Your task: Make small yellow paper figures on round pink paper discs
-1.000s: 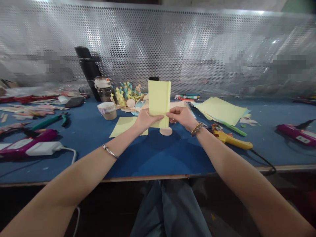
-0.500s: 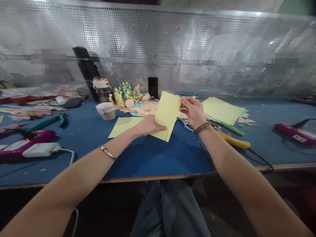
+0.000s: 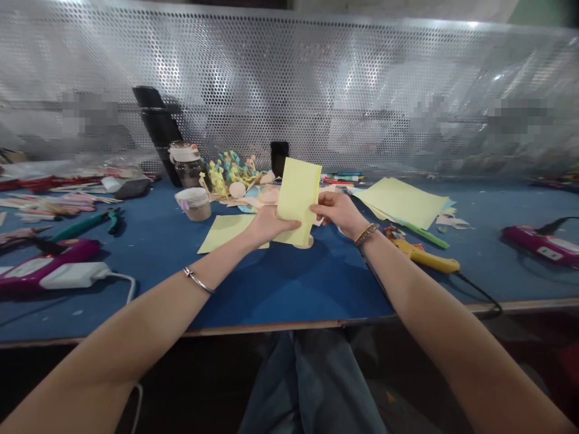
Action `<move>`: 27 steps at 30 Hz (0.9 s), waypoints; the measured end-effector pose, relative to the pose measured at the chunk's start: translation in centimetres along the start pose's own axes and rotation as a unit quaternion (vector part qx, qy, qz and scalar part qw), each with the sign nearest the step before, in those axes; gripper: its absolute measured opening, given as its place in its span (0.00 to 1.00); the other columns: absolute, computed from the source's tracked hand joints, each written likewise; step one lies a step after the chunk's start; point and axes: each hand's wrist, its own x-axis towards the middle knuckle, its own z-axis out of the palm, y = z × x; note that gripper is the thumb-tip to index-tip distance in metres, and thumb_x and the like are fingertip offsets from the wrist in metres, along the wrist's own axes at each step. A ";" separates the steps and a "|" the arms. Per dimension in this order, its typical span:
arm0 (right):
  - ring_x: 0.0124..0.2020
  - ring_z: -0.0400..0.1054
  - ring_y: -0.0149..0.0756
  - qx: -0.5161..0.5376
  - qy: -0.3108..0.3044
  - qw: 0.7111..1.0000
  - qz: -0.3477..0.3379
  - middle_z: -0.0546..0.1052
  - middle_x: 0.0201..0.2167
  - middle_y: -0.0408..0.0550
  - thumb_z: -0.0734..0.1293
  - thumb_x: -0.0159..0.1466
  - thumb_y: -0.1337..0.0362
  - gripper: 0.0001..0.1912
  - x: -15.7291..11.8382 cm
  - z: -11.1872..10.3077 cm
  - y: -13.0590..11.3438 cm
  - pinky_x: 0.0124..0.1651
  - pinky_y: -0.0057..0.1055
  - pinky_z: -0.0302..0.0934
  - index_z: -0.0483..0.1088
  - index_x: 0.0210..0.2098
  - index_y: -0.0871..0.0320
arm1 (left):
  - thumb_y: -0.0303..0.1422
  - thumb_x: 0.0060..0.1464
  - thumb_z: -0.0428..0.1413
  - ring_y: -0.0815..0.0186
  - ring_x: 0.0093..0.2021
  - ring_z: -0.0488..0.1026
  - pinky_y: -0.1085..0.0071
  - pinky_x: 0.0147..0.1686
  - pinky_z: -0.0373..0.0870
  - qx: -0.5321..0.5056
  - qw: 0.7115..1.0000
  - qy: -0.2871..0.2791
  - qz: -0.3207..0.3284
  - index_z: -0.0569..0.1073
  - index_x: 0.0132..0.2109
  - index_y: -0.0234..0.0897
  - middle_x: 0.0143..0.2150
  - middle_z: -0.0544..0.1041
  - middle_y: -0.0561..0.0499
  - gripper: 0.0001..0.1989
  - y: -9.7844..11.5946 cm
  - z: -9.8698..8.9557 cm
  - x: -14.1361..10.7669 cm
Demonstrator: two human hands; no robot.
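Observation:
A folded pale yellow paper [image 3: 296, 196] stands nearly upright between my hands. My left hand [image 3: 272, 224] grips its lower left part, and my right hand [image 3: 333, 213] pinches its right edge. Behind its lower end, a peach paper disc [image 3: 307, 243] is partly hidden. A flat yellow sheet [image 3: 224, 234] lies on the blue work mat [image 3: 289, 283], just left of and under my left hand. Next to my right hand, a loose stack of pale yellow sheets [image 3: 402, 203] lies on the mat.
Behind the hands stand a black bottle [image 3: 156, 134], a glass jar [image 3: 187, 164], a paper cup [image 3: 194, 204], a black phone [image 3: 279, 158] and colourful paper cut-outs [image 3: 228, 172]. A yellow corded tool [image 3: 423, 257] lies right; magenta devices [image 3: 540, 247] lie at both sides. A perforated metal panel [image 3: 316, 78] backs the bench.
The folded paper has turned from a tilted pose to nearly upright. My right hand has moved down and left, closer to my left hand, and the peach disc shows again below the paper.

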 end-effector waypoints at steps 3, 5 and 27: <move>0.23 0.64 0.25 0.029 0.033 0.999 0.007 0.71 0.23 0.42 0.71 0.53 0.61 0.09 0.0 -0.3 -0.2 0.20 0.21 0.57 0.70 0.29 0.61 | 0.33 0.40 0.65 0.52 0.46 0.76 0.56 0.45 0.73 0.018 1.000 0.001 0.002 0.78 0.43 0.31 0.45 0.79 0.40 0.20 0.1 -0.1 0.0; 0.22 0.63 0.24 0.065 0.072 0.995 0.010 0.70 0.22 0.42 0.71 0.54 0.59 0.11 0.1 -0.5 -0.5 0.19 0.20 0.55 0.70 0.28 0.60 | 0.33 0.39 0.65 0.51 0.44 0.77 0.56 0.43 0.74 0.026 1.000 -0.016 -0.005 0.79 0.41 0.31 0.44 0.80 0.40 0.19 0.0 -0.1 -0.1; 0.26 0.70 0.31 -0.167 -0.090 0.981 0.039 0.79 0.31 0.50 0.69 0.55 0.60 0.12 -0.6 -1.3 -0.9 0.24 0.26 0.62 0.75 0.36 0.61 | 0.36 0.39 0.65 0.54 0.42 0.78 0.62 0.40 0.75 -0.012 0.987 0.158 0.001 0.78 0.41 0.31 0.41 0.81 0.42 0.20 -0.2 -0.7 0.6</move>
